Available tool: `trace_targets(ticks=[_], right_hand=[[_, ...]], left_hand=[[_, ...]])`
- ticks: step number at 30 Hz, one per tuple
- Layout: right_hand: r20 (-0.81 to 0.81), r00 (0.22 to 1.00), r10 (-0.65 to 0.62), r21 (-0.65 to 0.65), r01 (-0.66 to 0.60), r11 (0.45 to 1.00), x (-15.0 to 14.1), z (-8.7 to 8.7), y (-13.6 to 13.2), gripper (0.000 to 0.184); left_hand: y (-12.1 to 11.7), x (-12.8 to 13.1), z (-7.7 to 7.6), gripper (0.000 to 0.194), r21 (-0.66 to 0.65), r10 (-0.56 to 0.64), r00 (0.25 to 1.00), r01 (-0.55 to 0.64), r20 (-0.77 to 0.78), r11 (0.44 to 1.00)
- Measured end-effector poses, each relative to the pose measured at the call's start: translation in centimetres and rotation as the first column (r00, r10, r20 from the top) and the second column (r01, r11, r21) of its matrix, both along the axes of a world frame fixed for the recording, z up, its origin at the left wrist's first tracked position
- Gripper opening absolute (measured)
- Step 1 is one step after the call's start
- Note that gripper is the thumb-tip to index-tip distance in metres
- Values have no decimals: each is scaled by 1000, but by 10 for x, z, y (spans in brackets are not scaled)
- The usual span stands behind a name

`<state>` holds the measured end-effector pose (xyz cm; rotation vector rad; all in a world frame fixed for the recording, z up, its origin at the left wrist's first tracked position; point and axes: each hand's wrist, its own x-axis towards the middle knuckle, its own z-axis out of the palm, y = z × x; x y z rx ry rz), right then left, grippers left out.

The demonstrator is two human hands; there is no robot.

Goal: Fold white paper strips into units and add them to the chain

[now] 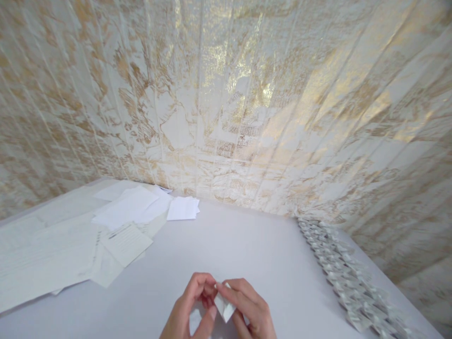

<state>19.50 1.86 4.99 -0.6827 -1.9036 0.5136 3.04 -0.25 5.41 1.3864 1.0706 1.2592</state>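
A small folded piece of white paper [225, 307] is between my hands at the bottom middle of the head view, its pointed end toward me. My right hand [252, 308] pinches it, with fingertips along its upper edge and right side. The curled fingers of my left hand [192, 303] meet its left side, the thumb tip against the lower edge. Part of another white paper piece [195, 320] shows below my left palm, mostly hidden by the hand.
Loose printed sheets [45, 254] cover the table's left side, with blank white paper [129, 205] on top. A small stack of white squares [182, 208] lies beside them. Long rows of folded paper pieces [339, 268] line the right edge. A gold-patterned wall covering [229, 103] rises behind the table.
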Motion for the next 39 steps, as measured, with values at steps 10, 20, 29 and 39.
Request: trace_targets(ticks=[10, 20, 29, 39], right_hand=[[-106, 992, 63, -204, -83, 976, 6, -8, -1, 52], [-178, 982, -65, -390, -10, 921, 2, -4, 2, 36], [-439, 888, -134, -615, -189, 765, -2, -30, 4, 42], [-312, 937, -156, -657, -95, 748, 1, -17, 2, 48]], left_hand=[[10, -8, 2, 37, 13, -70, 987, 73, -143, 997], [10, -12, -3, 25, 243, -77, 936, 168, -343, 955], [9, -12, -1, 27, 295, -67, 923, 189, -380, 936], [11, -9, -6, 19, 163, -96, 913, 173, -395, 971]])
